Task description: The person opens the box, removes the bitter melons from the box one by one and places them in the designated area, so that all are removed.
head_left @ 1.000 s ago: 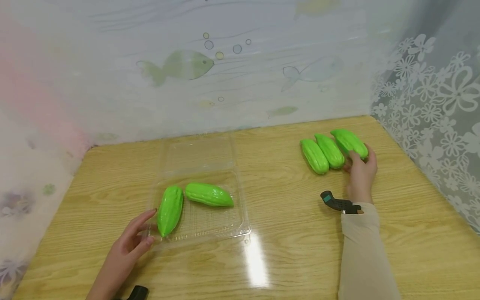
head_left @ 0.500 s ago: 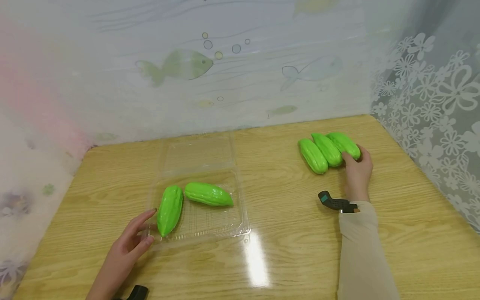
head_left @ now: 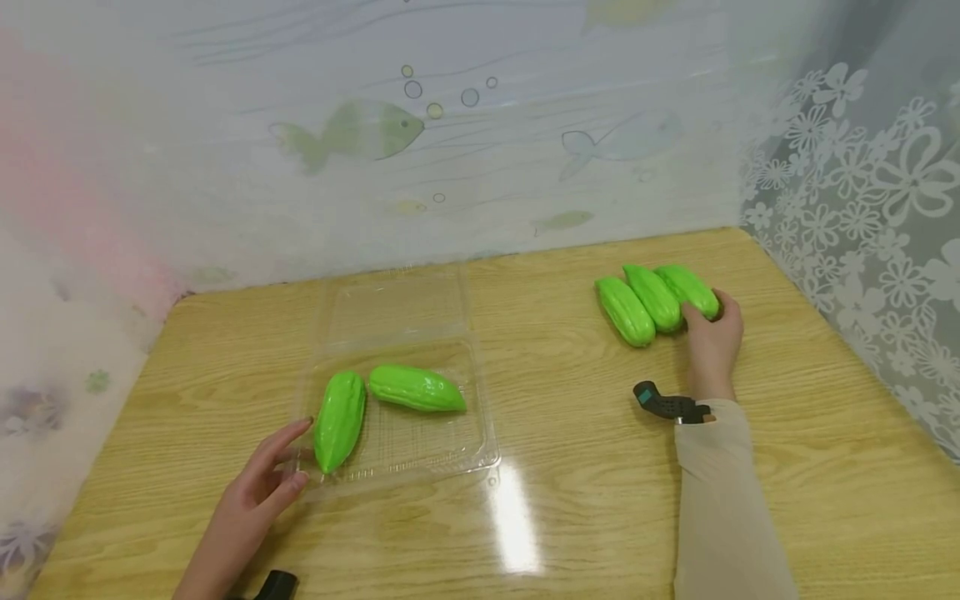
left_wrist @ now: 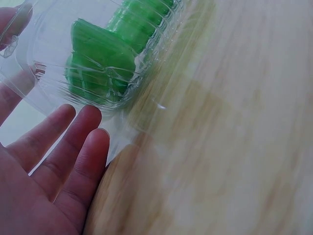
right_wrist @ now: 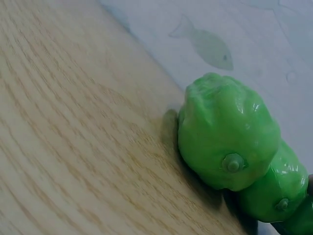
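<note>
Green and glossy, the rightmost vegetable [head_left: 684, 287] in the upper-right row had shifted left over the past second, closing its gap to the middle vegetable [head_left: 651, 297], and the right hand [head_left: 714, 340] had moved with it. That smooth-looking skin, held only at the near end, made a slip the likeliest trouble. Further leftward push could also have rolled the middle vegetable against the left vegetable [head_left: 626, 312] and skewed the row.

The rightmost vegetable lay at the right hand's fingertips and well apart from the left hand [head_left: 258, 483] in the lower left of the frame. The right hand was curled, thumb and fingers to either side of that near end; how firmly they pressed could not be told. The left hand was loosely spread, gripping no vegetable, its fingers at the left edge of the clear container [head_left: 420, 442]. Inside lay two more, a lengthwise vegetable [head_left: 341, 421] and a crosswise vegetable [head_left: 417, 388]. Thin-looking plastic might have slid on the wooden table [head_left: 577, 467] if bumped.
</note>
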`<action>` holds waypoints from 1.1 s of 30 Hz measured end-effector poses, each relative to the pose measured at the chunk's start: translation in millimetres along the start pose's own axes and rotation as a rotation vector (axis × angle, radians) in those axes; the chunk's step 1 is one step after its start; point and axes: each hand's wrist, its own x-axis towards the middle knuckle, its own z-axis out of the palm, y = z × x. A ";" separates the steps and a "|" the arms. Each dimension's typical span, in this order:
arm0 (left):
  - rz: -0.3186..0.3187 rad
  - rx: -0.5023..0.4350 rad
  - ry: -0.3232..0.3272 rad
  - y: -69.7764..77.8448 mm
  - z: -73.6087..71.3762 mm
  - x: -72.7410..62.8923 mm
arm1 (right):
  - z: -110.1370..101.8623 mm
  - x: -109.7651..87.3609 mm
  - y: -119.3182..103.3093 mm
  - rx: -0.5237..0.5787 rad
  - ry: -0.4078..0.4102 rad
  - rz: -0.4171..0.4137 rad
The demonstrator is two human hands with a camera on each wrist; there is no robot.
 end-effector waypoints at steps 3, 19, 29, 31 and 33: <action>-0.005 0.014 0.004 -0.2 -0.5 0.2 | 0.7 -1.3 -0.8 -0.015 0.004 -0.003; -0.024 0.011 0.009 0.1 -0.7 0.7 | 0.8 -11.3 -12.5 0.007 0.020 -0.035; -0.013 0.018 0.014 -1.3 -0.8 0.3 | -1.2 -11.0 -14.1 0.018 0.059 -0.059; -0.013 0.023 0.014 -1.1 -0.6 0.2 | -1.9 -11.6 -15.7 0.034 0.071 -0.072; -0.013 0.024 0.014 -0.8 -0.6 0.2 | -2.6 -12.4 -17.9 0.057 0.086 -0.078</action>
